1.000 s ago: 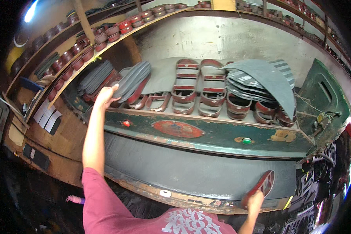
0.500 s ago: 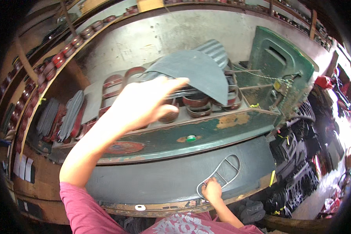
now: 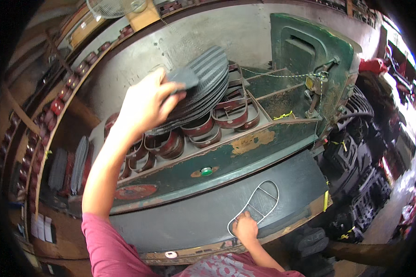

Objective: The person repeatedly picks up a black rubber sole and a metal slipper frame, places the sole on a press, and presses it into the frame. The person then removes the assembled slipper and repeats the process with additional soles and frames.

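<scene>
My left hand (image 3: 145, 99) is raised over the machine bed, its fingers closed on a dark grey piece of sheet (image 3: 184, 77), much of it hidden. Just beyond lies a stack of ribbed grey sole sheets (image 3: 205, 81) with rounded ends, resting on dark red-brown cutting dies (image 3: 231, 116). Low on the right, my right hand (image 3: 246, 228) grips the near end of a sole-shaped metal cutting die (image 3: 273, 196). That die, a thin outline with crossbars, lies flat on the black work surface (image 3: 180, 224).
A green machine frame (image 3: 286, 48) rises at the far right, with a green button (image 3: 206, 171) on its front beam. Dies line a curved shelf (image 3: 55, 124) at left. Black cut scraps (image 3: 356, 152) are heaped at right. A fan (image 3: 111, 7) stands at the top.
The smooth, broad grey sheet over the stack no longer shows there; ribbed sheets are exposed. My left hand now grips a grey piece. The view has shifted; my right hand stays on the die.
</scene>
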The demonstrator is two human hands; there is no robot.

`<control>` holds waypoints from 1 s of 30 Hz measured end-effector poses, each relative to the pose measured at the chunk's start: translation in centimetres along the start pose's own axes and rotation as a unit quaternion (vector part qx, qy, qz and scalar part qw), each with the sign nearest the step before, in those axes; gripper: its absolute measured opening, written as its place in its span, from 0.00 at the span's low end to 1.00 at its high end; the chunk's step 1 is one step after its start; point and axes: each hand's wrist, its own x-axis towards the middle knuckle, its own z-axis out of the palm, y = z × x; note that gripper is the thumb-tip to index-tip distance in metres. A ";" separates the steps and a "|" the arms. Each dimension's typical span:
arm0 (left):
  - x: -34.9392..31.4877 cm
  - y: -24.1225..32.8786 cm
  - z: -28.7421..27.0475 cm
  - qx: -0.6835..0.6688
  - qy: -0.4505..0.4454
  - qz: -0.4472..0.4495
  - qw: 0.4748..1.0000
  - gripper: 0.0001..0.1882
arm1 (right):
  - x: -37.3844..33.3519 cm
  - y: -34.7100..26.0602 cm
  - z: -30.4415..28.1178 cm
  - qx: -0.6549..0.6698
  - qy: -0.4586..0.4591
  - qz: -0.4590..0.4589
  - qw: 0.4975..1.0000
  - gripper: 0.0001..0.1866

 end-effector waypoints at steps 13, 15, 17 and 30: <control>-2.2 -2.0 2.2 -0.037 -0.046 -0.059 0.997 0.23 | 0.1 0.0 -0.1 -0.014 -0.003 -0.016 1.000 0.13; -2.1 -1.9 2.0 -0.026 -0.038 -0.045 0.998 0.23 | 0.1 0.0 0.0 -0.012 -0.001 -0.015 1.000 0.13; -2.1 -1.6 1.9 -0.021 -0.037 -0.042 0.998 0.24 | 0.1 0.0 0.1 -0.005 0.009 -0.014 1.000 0.13; -1.8 -2.1 1.5 -0.003 -0.036 -0.001 0.999 0.18 | 0.0 0.0 0.2 0.004 0.016 -0.009 1.000 0.12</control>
